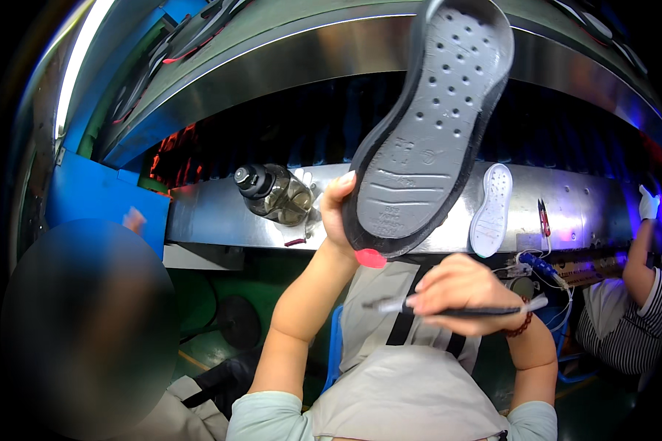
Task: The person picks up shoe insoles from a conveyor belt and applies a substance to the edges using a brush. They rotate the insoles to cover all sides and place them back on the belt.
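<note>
A grey shoe sole (413, 158) with a black rim is held up in front of me by my left hand (337, 214), whose fingers close on its lower left edge. Its inner face shows round dimples, raised lines and moulded lettering. A pinkish-red patch marks the bottom end. Below the sole, apart from it, my right hand (460, 290) grips a slim dark pen-like tool (485, 312). The tool's blurred tip points left and its pale rear end sticks out past my wrist. Motion blur hides whether that tip is a nib or a brush.
On the metal ledge (441, 234) are a dark water bottle (276, 195), a small white sole (491, 209) and red-handled tweezers (543, 218). More soles lie on the upper belt (324, 23). One person (629, 316) is at the right; another at the left is blurred.
</note>
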